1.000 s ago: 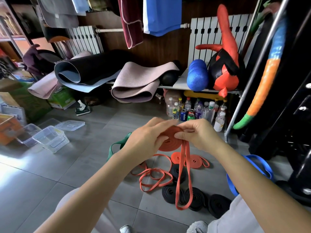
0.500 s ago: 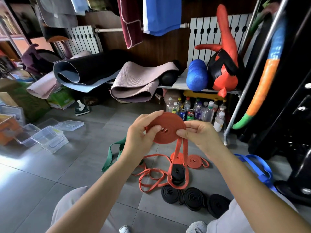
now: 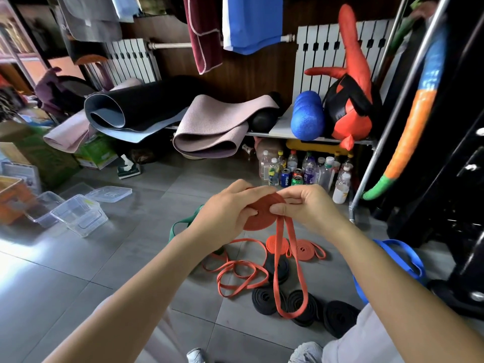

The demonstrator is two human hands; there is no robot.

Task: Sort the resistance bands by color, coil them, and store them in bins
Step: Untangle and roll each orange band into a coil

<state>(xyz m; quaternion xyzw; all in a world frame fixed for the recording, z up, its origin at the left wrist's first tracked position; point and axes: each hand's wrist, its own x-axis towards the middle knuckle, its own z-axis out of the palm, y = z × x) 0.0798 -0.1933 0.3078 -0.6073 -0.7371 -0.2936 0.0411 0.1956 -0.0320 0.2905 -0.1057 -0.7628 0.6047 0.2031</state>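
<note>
Both hands hold an orange resistance band [image 3: 262, 213], partly wound into a flat coil in front of me. My left hand [image 3: 225, 213] grips the coil's left side, thumb on its face. My right hand [image 3: 306, 205] pinches the coil's right edge where the loose loop hangs down to about knee height. On the floor below lie a loose orange band [image 3: 235, 273], two small orange coils [image 3: 301, 248], several black coils [image 3: 303, 305], a green band [image 3: 183, 224] and a blue band [image 3: 400, 258] at the right.
Clear plastic bins [image 3: 78, 216] and a lid [image 3: 110, 193] stand on the grey tile floor at the left. A low shelf behind carries rolled mats [image 3: 209, 132] and a blue foam roller [image 3: 306, 119]; bottles and cans [image 3: 301, 171] stand under it. A metal rack leg [image 3: 366, 179] rises at the right.
The coil has tilted from facing me to lying flatter between my hands. My left fingers have closed over its top, and the hanging loop now swings lower over the black coils.
</note>
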